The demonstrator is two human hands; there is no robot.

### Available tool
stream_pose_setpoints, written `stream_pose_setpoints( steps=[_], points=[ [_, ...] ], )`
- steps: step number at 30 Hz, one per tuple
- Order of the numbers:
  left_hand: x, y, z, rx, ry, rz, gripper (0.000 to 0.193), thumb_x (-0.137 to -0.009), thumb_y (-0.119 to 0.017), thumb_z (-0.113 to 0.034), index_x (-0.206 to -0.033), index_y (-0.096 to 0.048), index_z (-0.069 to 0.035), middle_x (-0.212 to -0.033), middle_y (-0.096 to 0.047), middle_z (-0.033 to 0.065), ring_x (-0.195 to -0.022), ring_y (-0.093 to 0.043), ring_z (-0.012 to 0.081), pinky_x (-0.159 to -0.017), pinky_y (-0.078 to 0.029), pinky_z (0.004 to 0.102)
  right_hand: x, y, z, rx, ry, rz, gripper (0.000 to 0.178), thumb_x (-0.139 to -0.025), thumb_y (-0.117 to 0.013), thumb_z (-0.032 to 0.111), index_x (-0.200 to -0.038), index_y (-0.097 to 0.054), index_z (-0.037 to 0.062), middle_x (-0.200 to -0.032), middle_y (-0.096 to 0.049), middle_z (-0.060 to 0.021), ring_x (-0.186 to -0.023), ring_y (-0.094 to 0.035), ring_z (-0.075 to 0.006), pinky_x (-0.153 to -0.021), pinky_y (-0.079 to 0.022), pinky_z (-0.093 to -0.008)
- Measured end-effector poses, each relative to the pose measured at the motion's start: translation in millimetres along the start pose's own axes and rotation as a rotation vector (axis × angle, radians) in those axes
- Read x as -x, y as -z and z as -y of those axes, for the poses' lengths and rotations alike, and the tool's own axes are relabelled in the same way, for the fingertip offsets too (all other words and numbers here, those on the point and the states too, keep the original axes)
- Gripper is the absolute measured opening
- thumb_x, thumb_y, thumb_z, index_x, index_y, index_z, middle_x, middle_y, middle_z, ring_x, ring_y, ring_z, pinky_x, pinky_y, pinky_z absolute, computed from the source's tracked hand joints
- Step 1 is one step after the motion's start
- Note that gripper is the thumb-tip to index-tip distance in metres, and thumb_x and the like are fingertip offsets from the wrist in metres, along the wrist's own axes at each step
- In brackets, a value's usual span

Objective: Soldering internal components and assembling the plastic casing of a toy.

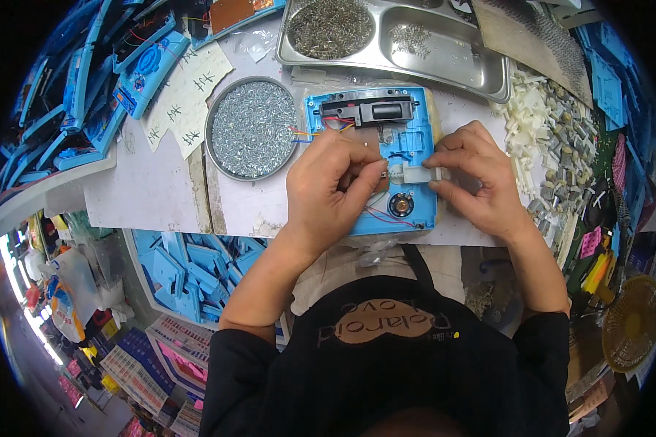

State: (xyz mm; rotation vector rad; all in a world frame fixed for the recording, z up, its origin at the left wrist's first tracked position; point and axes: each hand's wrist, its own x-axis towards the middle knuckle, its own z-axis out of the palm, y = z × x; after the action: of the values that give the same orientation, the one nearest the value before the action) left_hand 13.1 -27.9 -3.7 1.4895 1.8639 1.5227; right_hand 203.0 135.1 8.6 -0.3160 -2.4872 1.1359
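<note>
A blue plastic housing (424, 138) lies open on the worktable in front of me. It carries a black mechanism (381, 111) along its far edge and a small round speaker (400, 205) near its close right corner. With thumb and forefinger pressed together, my left hand (333, 182) pinches a tiny metal piece (384, 175) over the middle of the housing; its exact kind is too small to tell. At the right edge, my right hand (477, 178) grips a white plastic piece (415, 174) between thumb and fingers. Thin coloured wires (307, 134) run out beneath my left hand.
Left of the housing stands a round tray (210, 138) full of small screws. A steel compartment tray (488, 84) with springs lies behind. White and grey plastic parts (536, 131) are heaped right. Blue housings pile up far left (142, 76) and in a bin (186, 269) below.
</note>
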Motion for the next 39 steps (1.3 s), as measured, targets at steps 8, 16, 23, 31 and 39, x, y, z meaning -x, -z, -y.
stream_pose_setpoints(
  steps=[8, 16, 23, 31, 39],
  points=[
    [-3.1, 2.4, -8.2, -0.062, 0.002, 0.022, 0.011, -0.084, -0.077, 0.002, -0.089, -0.068, -0.001, -0.082, -0.063, 0.0052, -0.060, -0.059, 0.0100, -0.051, -0.045, 0.0228, -6.5, 2.7, 5.2, 0.083, 0.120, 0.026, 0.036, -0.068, -0.080, 0.003, -0.103, -0.074, 0.0046, -0.099, -0.066, -0.0105, -0.091, -0.058, -0.0281, -0.078, -0.048, -0.0382],
    [0.2, -1.3, -0.3, -0.098, -0.002, 0.011, 0.012, -0.081, -0.080, 0.001, -0.087, -0.070, -0.002, -0.077, -0.061, 0.0030, -0.058, -0.048, 0.0097, -0.052, -0.039, 0.0241, 4.4, -12.7, -17.4, -0.122, 0.081, -0.070, 0.030, -0.069, -0.080, 0.004, -0.098, -0.073, 0.0047, -0.099, -0.064, -0.0105, -0.093, -0.059, -0.0299, -0.079, -0.050, -0.0382],
    [-1.0, -2.0, 0.2, -0.149, -0.040, 0.041, 0.012, -0.082, -0.079, 0.001, -0.088, -0.070, -0.002, -0.076, -0.060, 0.0042, -0.059, -0.048, 0.0105, -0.054, -0.038, 0.0242, -12.4, -6.3, 5.9, 0.208, 0.098, 0.091, 0.027, -0.066, -0.078, 0.008, -0.092, -0.070, 0.0065, -0.099, -0.064, -0.0064, -0.102, -0.058, -0.0291, -0.082, -0.046, -0.0403],
    [2.9, 1.8, -5.6, -0.116, 0.052, 0.060, 0.010, -0.085, -0.076, 0.002, -0.089, -0.067, 0.001, -0.086, -0.059, 0.0046, -0.071, -0.050, 0.0108, -0.065, -0.039, 0.0231, 9.8, 8.6, 18.7, 0.189, -0.004, -0.076, 0.032, -0.070, -0.077, 0.007, -0.102, -0.074, 0.0036, -0.105, -0.066, -0.0109, -0.101, -0.057, -0.0322, -0.088, -0.047, -0.0403],
    [20.0, 22.4, -22.3, -0.513, -0.067, 0.224, 0.029, -0.067, -0.088, -0.018, -0.086, -0.067, -0.011, -0.095, -0.059, 0.0064, -0.091, -0.055, 0.0266, -0.086, -0.036, 0.0406, 74.1, 31.7, 24.6, 0.221, -0.297, -0.321, 0.027, -0.072, -0.078, 0.002, -0.099, -0.075, 0.0038, -0.092, -0.067, -0.0093, -0.092, -0.059, -0.0301, -0.085, -0.047, -0.0401]
  ],
)
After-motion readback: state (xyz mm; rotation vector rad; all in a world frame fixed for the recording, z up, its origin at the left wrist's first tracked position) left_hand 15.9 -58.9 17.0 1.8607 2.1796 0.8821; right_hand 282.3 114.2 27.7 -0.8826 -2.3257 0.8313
